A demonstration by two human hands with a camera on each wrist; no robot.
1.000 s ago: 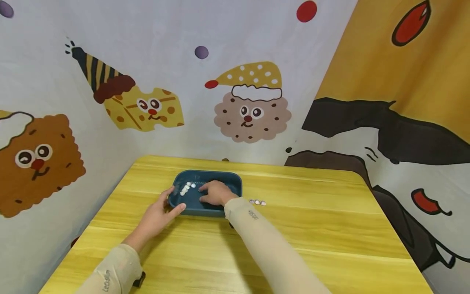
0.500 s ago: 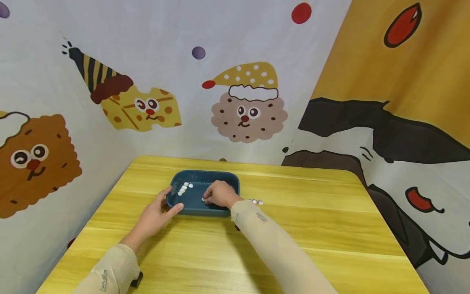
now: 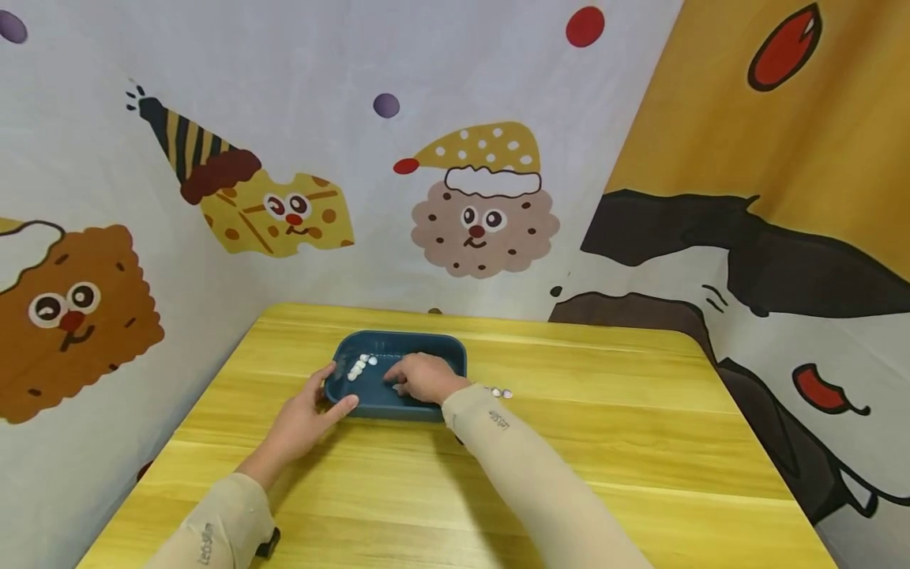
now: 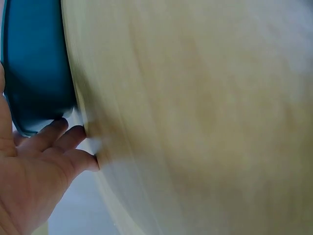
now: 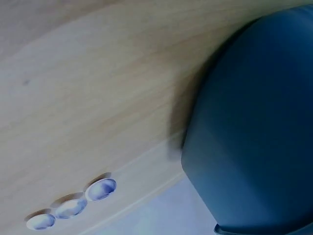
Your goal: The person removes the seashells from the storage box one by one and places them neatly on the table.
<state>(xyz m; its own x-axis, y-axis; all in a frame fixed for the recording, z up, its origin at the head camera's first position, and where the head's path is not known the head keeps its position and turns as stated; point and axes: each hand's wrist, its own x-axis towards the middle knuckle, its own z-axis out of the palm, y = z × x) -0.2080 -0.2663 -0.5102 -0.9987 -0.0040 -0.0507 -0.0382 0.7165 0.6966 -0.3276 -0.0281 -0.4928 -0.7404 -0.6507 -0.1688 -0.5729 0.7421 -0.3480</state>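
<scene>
A dark blue rectangular tray (image 3: 377, 411) sits toward the back of the table. My left hand (image 3: 306, 419) rests against its left front corner, thumb at the front wall and fingers along the left end. In the left wrist view, the fingers (image 4: 54, 134) lie loosely extended against the tray wall. My right hand (image 3: 425, 378) reaches into the tray, its index finger extended low over the bottom. One small whitish piece (image 3: 398, 388) shows beside its thumb, partly hidden. Several small round white pieces (image 3: 358, 367) form a slanted row at the tray's left, one slightly apart.
Right of the tray, small shiny white-and-purple rounded pieces (image 5: 71, 208) lie in a row on the yellow wood-grain table (image 3: 604, 442). The right sleeve overlaps part of this row in the head view. A cartoon-printed curtain (image 3: 284, 79) hangs behind the table.
My right hand went from spread fingers to a pinch at a small white piece in the tray; now the index finger is extended beside that piece. My left hand stayed at the tray corner.
</scene>
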